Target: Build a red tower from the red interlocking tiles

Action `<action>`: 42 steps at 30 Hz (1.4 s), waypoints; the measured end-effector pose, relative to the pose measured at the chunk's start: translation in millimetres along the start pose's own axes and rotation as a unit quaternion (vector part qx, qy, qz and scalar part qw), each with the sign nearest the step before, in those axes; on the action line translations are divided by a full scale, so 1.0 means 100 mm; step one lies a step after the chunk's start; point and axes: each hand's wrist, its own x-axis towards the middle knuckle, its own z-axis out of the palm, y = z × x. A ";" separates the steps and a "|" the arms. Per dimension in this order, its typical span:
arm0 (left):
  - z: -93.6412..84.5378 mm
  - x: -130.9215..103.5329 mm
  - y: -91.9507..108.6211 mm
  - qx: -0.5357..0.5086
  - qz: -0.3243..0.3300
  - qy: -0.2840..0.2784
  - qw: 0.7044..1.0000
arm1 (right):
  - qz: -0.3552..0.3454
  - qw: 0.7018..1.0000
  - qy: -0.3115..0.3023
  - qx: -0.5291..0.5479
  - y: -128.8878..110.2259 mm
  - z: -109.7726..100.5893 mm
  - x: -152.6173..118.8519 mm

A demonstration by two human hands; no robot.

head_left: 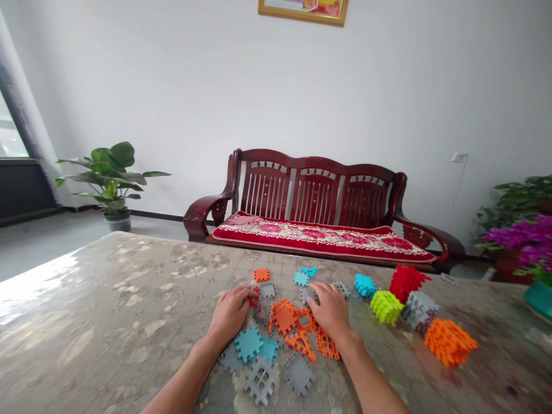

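Observation:
My left hand is on the table with its fingers bent round a red interlocking tile, which it partly hides. A grey tile and an orange tile lie just beyond it. My right hand has thumb and forefinger on another grey tile; its other fingers curve over the table. Light blue tiles lie past its fingertips. Between my forearms spread loose orange tiles, teal tiles and a grey window-pattern tile, some overlapping.
Right of my hands stand stacks of tiles: blue, lime green, red, grey and orange. A purple-flowered pot is at the right edge. Behind the patterned table is a wooden bench.

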 end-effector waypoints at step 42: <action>-0.04 0.00 0.02 -0.001 0.001 -0.005 1.000 | 0.223 0.968 0.071 -0.090 0.53 -0.24 0.04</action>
